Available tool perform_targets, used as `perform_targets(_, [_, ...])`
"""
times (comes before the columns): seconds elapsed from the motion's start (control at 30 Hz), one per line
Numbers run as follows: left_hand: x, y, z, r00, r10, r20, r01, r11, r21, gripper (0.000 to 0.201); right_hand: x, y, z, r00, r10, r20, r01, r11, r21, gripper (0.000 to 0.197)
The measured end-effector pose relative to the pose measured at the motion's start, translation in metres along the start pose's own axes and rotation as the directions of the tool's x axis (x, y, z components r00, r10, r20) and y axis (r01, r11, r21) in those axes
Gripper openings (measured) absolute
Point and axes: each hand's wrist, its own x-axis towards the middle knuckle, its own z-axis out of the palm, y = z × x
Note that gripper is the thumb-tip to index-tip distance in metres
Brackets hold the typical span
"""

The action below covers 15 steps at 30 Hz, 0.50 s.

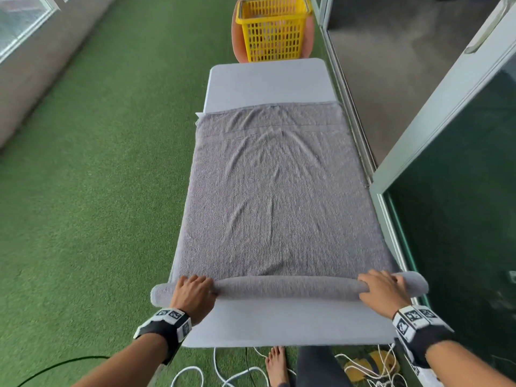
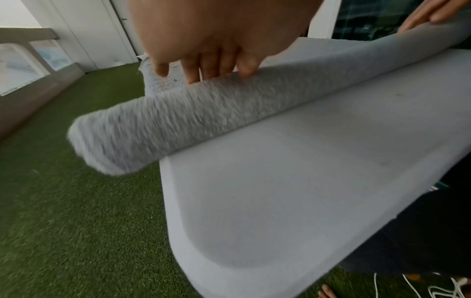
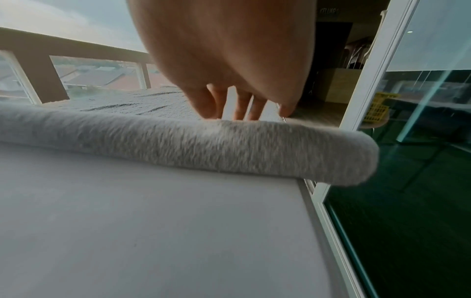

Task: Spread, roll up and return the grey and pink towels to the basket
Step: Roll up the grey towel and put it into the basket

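Observation:
A grey towel (image 1: pixel 268 191) lies spread flat along a long grey table (image 1: pixel 268 82). Its near end is wound into a roll (image 1: pixel 287 287) that overhangs both table sides. My left hand (image 1: pixel 192 290) grips the roll near its left end, fingers curled over the top (image 2: pixel 203 66). Near the right end, my right hand (image 1: pixel 384 289) holds the roll the same way, its fingers (image 3: pixel 237 100) draped over the far side. A yellow basket (image 1: pixel 272 26) stands beyond the far end of the table. No pink towel is in view.
The basket sits on an orange stool (image 1: pixel 308 37). Green artificial turf (image 1: pixel 97 191) covers the floor on the left. A glass sliding door and its frame (image 1: pixel 446 191) run close along the table's right side. White cables (image 1: pixel 237 372) and a bare foot (image 1: pixel 276 364) lie below the near edge.

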Motion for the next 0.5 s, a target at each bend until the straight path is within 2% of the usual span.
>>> perform_targets(0.07, [0.008,-0.006,0.002,1.0,-0.017,-0.005,0.017,1.0,0.003,0.046,0.008,0.004,-0.004,0.99,-0.028,-0.135,0.044,0.992,0.117,0.036])
perform_targets(0.13, [0.007,-0.011,0.008,0.999,-0.033,0.004,0.033,0.999,0.005,0.055,0.011,0.007,-0.001,0.973,-0.07,-0.218,0.115,0.973,0.201,0.039])
perform_targets(0.2, [0.0,-0.01,0.012,0.999,0.001,0.052,0.0,1.0,-0.011,0.059,0.007,0.009,0.01,0.985,-0.106,-0.138,0.132,0.972,0.195,0.047])
perform_targets(0.27, [-0.007,-0.004,0.012,0.995,0.021,0.095,-0.018,0.999,-0.036,0.07,0.001,0.012,0.019,0.99,-0.106,-0.091,0.116,0.987,0.108,0.06])
perform_targets(0.33, [-0.013,0.002,0.011,0.997,0.007,0.08,-0.004,0.999,-0.046,0.069,-0.003,0.011,0.023,0.99,-0.093,-0.101,0.099,0.994,0.055,0.063])
perform_targets(0.4, [-0.018,0.006,0.014,1.0,-0.001,0.03,0.002,0.999,-0.042,0.056,-0.007,0.007,0.022,0.992,-0.072,-0.103,0.077,0.996,0.045,0.06])
perform_targets(0.5, [-0.031,0.011,0.019,1.0,-0.031,-0.002,0.03,0.998,-0.051,0.048,-0.015,0.005,0.031,0.992,-0.059,-0.112,0.065,0.997,0.045,0.055])
